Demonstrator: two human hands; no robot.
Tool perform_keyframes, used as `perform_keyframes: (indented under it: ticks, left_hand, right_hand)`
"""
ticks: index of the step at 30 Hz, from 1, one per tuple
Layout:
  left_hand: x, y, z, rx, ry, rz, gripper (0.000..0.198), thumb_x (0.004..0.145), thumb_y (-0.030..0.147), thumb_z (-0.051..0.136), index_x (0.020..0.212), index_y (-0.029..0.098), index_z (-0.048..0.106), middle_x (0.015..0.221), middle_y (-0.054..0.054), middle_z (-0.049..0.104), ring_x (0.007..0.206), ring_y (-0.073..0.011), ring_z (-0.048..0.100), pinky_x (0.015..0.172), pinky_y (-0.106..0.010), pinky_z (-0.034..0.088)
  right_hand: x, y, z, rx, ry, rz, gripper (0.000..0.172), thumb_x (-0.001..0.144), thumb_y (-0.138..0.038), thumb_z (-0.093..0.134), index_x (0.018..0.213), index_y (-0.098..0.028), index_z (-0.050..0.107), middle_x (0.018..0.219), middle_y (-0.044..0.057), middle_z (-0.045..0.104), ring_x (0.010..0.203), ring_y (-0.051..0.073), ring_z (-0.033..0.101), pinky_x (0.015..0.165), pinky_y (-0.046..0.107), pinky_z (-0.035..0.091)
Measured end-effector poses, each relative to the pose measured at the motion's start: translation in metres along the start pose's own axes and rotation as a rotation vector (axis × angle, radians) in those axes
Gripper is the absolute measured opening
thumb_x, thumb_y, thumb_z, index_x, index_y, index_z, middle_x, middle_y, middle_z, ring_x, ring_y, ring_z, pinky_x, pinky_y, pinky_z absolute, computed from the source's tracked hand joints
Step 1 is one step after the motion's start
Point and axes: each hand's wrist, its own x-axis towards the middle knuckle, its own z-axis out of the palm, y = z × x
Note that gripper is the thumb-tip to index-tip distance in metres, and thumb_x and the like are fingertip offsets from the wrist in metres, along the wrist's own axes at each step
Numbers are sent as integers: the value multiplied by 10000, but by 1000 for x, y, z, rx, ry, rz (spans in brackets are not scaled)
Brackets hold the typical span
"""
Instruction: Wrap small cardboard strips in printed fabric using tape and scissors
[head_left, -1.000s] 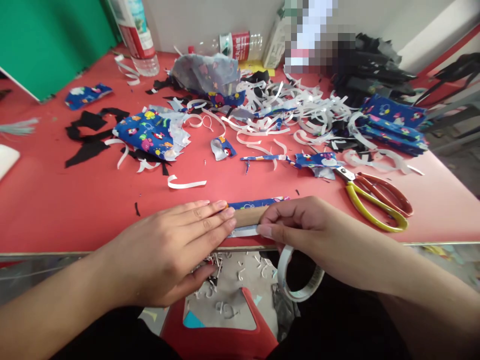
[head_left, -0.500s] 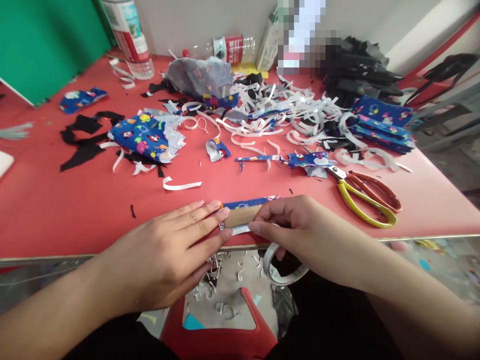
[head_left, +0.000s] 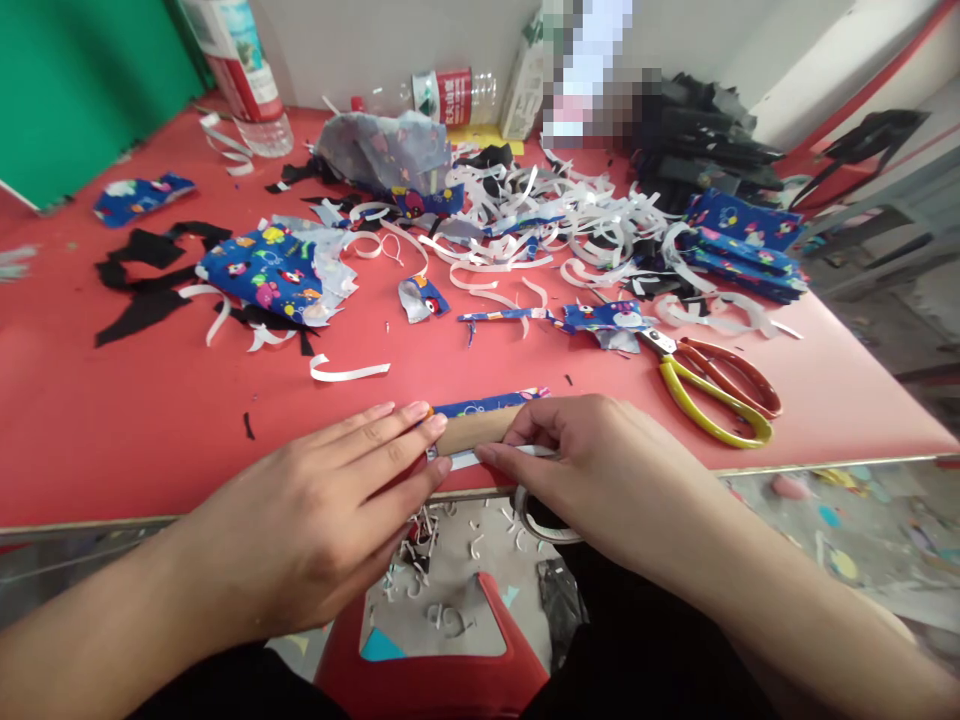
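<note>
My left hand [head_left: 322, 495] lies flat at the table's front edge, fingers stretched out, tips pressing the left end of a brown card strip [head_left: 472, 432]. Blue patterned fabric [head_left: 484, 407] shows along the strip's far side. A white tape strip [head_left: 466, 459] runs along its near side. The thumb and bent fingers of my right hand [head_left: 592, 455] pinch at this tape and the card's right end. Below that hand a roll of white tape [head_left: 541, 530] hangs past the table edge, partly hidden. Snips [head_left: 712, 390] with red and yellow handles lie to the right, blades by a fabric scrap [head_left: 604, 317].
White strip offcuts [head_left: 600, 225] are heaped at the back. Patterned fabric [head_left: 262, 270] and black scraps [head_left: 146, 270] lie at left, folded fabric pieces [head_left: 750, 245] at right. Plastic bottles [head_left: 247, 80] stand and lie behind. A red stool [head_left: 427, 690] is below the table.
My right thumb has shifted slightly left along the tape, and the tape roll hangs closer beneath the hand, more hidden. The left hand keeps pressing the card. The whole view has shifted a little.
</note>
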Motion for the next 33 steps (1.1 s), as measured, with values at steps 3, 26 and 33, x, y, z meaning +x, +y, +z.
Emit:
perform_keyframes:
  ticks: [3,26,33]
  left_hand:
    - [0,-1,0,-5,-4,3,386,951,98,565,1304,39,709,1470,-216,663,1415,-375,596,1185,-527,519]
    - [-8,-5,4,22,21,13,428,962,122,605,1387,95,652,1544,-160,619,1485,-304,533,1261,-458,446]
    - [4,1,1,-37,39,-64,309,980,193,608,1275,146,688,1404,-162,695,1341,-333,625,1157,-532,520]
  right_hand:
    - [-2,6,-5,-59,51,38,389,876,-562,686,675,-229,680,598,29,639,478,145,470,473,304,253]
    - [7,41,-27,135,102,130,343,747,-559,848,737,-240,723,553,-37,583,473,115,458,439,267,301]
    - [-15,38,-30,225,184,-2,373,790,-591,820,707,-253,685,480,-50,513,420,118,412,397,271,248]
